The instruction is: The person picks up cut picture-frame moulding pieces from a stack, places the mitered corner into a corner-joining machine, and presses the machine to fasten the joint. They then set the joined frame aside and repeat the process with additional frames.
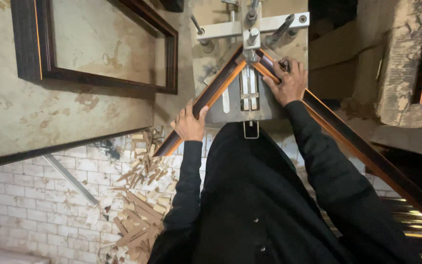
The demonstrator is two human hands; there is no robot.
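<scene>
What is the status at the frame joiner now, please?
Left hand grips short moulding. Right hand presses long moulding. Mitred corner under clamp head. Nothing in the way.

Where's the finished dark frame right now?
In the head view, the finished dark frame lies upper left on the stained worktable, left of the joining machine where both hands press two moulding pieces together.

This is a picture-framing workshop. A metal corner-joining machine [250, 54] clamps two dark moulding strips [211, 95] into a mitred corner. A finished dark frame [98, 49] lies on a stained worktable [6, 117], and wood offcuts [140, 205] litter the white tiled floor [25, 205].
</scene>
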